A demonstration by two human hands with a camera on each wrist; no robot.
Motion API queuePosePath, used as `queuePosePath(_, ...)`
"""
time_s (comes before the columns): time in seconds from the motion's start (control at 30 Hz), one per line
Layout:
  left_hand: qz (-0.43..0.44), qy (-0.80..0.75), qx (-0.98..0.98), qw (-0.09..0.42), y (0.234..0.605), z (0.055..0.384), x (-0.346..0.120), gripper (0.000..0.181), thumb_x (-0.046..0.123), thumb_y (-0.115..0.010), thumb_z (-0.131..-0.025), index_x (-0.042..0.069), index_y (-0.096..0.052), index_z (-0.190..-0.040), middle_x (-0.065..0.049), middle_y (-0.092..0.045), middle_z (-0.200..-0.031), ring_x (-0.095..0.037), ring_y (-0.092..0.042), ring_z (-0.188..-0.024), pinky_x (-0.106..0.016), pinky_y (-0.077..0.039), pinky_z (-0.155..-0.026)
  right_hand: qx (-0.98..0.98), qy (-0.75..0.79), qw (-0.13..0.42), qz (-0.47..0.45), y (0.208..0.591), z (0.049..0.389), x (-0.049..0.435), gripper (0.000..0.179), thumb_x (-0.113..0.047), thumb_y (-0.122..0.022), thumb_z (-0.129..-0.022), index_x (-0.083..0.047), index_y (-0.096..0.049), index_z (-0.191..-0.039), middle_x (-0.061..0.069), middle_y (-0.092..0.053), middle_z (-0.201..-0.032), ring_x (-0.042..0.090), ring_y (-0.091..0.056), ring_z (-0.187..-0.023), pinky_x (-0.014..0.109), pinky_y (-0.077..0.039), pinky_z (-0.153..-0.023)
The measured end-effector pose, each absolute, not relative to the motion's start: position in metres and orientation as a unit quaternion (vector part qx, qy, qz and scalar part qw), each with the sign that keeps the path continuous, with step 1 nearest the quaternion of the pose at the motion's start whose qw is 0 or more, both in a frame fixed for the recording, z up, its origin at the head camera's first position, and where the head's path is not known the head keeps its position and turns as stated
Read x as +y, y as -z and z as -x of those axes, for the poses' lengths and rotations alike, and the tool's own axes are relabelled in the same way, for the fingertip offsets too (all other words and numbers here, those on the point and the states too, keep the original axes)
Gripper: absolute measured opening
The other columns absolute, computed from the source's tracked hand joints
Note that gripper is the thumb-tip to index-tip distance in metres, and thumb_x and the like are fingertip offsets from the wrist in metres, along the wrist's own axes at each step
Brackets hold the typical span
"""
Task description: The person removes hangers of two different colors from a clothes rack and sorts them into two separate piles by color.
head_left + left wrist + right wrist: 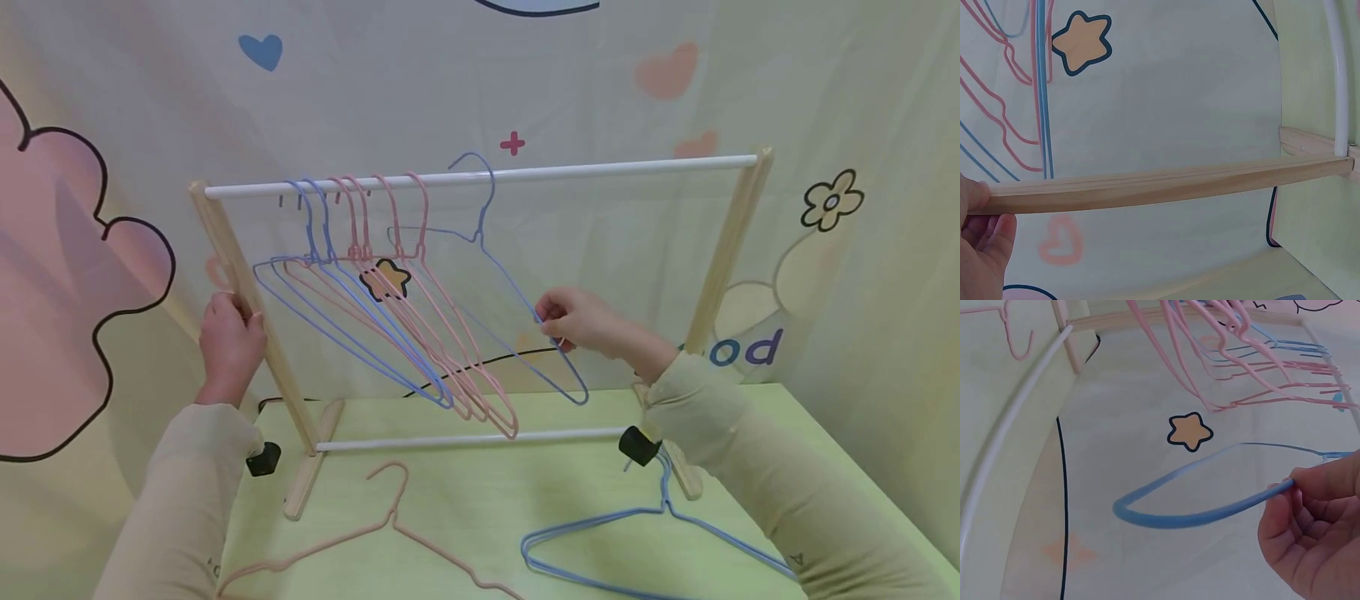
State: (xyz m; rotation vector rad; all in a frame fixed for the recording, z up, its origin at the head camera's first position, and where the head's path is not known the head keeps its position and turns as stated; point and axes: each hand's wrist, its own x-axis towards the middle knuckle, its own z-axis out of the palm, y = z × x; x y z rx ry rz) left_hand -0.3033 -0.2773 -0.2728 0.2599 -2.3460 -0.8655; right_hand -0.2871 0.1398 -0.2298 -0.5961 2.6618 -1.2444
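Note:
My left hand [231,342] grips the left wooden upright [1166,190] of a hanger rack, its thumb on one face and the fingers on the other. In my right hand [581,321], thumb and fingertips pinch the lower right side of a blue clothes hanger [1179,520]. That hanger's hook arches above the white top rail [600,170] and overlaps it in the head view. To its left, two blue hangers [308,218] and several pink hangers [427,208] hang from the rail, bunched towards the left upright.
A pink hanger [394,510] lies on the pale green table [450,483] in front of the rack. Blue hangers [665,505] lie stacked at the front right, under my right forearm. A white lower bar [570,434] joins the rack's feet, and a printed curtain [360,92] hangs behind.

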Motion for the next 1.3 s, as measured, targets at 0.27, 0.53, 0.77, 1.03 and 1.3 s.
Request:
queuePosePath(0.27, -0.094, 0.328, -0.890, 0.303, 0.272, 0.304, -0.277, 0.030, 0.013, -0.045, -0.089, -0.008, -0.038, -0.109, -0.026, -0.043, -0.104, -0.040, -0.043, -0.095, -0.050, -0.037, -0.082, 0.910, 0.347, 0.024, 0.225, 0.206, 0.267, 0.169, 0.006, 0.002, -0.046, -0.085, 0.004, -0.045, -0.091, 0.005, -0.045, -0.072, 0.016, -0.045, -0.061, 0.025, -0.044, -0.055)
queuePosePath(0.53, -0.093, 0.331, -0.887, 0.307, 0.273, 0.303, -0.276, 0.028, 0.012, -0.045, -0.089, -0.008, -0.039, -0.108, -0.025, -0.044, -0.104, -0.040, -0.044, -0.095, -0.050, -0.036, -0.083, 0.929, 0.284, -0.009, 0.238, 0.195, 0.245, 0.209, 0.006, 0.004, -0.047, -0.084, 0.004, -0.047, -0.090, 0.007, -0.047, -0.074, 0.015, -0.044, -0.061, 0.023, -0.041, -0.051)
queuePosePath(0.77, -0.087, 0.328, -0.889, 0.309, 0.273, 0.303, -0.277, 0.029, 0.013, -0.046, -0.089, -0.008, -0.038, -0.107, -0.025, -0.043, -0.101, -0.040, -0.043, -0.092, -0.050, -0.036, -0.080, 0.955, 0.155, -0.092, 0.237, 0.195, 0.223, 0.246, 0.009, 0.006, -0.049, -0.079, -0.002, -0.052, -0.082, 0.003, -0.048, -0.071, 0.016, -0.042, -0.067, 0.025, -0.036, -0.057)
queuePosePath(1.03, -0.087, 0.324, -0.887, 0.317, 0.274, 0.303, -0.278, 0.028, 0.012, -0.046, -0.088, -0.008, -0.039, -0.106, -0.025, -0.044, -0.101, -0.040, -0.043, -0.092, -0.050, -0.035, -0.080, 0.955, 0.119, -0.115, 0.246, 0.221, 0.206, 0.281, 0.019, 0.010, -0.050, -0.075, -0.008, -0.052, -0.074, -0.003, -0.043, -0.063, 0.009, -0.037, -0.059, 0.020, -0.031, -0.051)
queuePosePath(1.3, -0.086, 0.323, -0.888, 0.317, 0.276, 0.304, -0.278, 0.028, 0.012, -0.046, -0.088, -0.008, -0.039, -0.106, -0.025, -0.043, -0.101, -0.041, -0.043, -0.092, -0.050, -0.034, -0.081, 0.964, 0.138, -0.068, 0.215, 0.252, 0.191, 0.306, 0.017, 0.006, -0.054, -0.078, -0.011, -0.051, -0.079, -0.004, -0.043, -0.067, 0.007, -0.038, -0.062, 0.020, -0.032, -0.051)
